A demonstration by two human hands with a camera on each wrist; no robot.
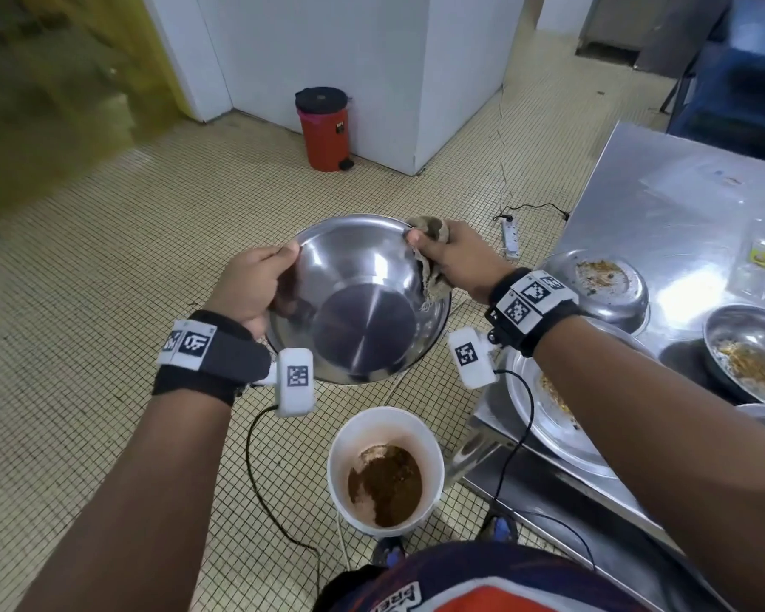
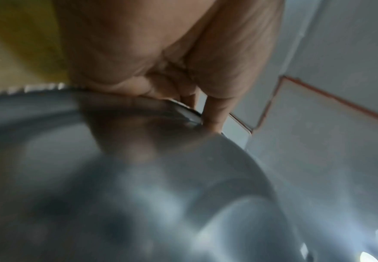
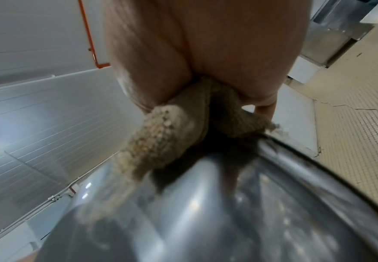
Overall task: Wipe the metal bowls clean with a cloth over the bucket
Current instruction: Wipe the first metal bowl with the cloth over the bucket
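My left hand (image 1: 250, 287) has its grip closed on the left rim of the metal bowl (image 1: 363, 302), thumb over the inside edge and fingers (image 2: 215, 113) curled under the outside; the left wrist view shows the same hold, with the rim pressed into my palm. The bowl is up in the air between my two hands, tilted toward me, its inside shiny and free of food; it hangs above the tiled floor (image 1: 107, 280), with the white bucket (image 1: 385, 472) standing on the floor below and nearer to me, brown scraps lying in its bottom.

My right hand (image 1: 453, 258) has its grip closed on a beige cloth (image 1: 429, 240), bunched over the bowl's right rim; part of the cloth hangs down the inner wall, and in the right wrist view the cloth (image 3: 168, 134) is wedged between thumb and fingers against the metal.

Farther right is the steel desk (image 1: 663, 205); on it sit dirty bowls with crumbs in them, one (image 1: 601, 284) just beyond my right wrist, another (image 1: 747, 351) near the right edge, and a flat pan (image 1: 553, 413) partly under my forearm.

Far across the floor a red pedal bin (image 1: 323, 130) stands by the white wall.
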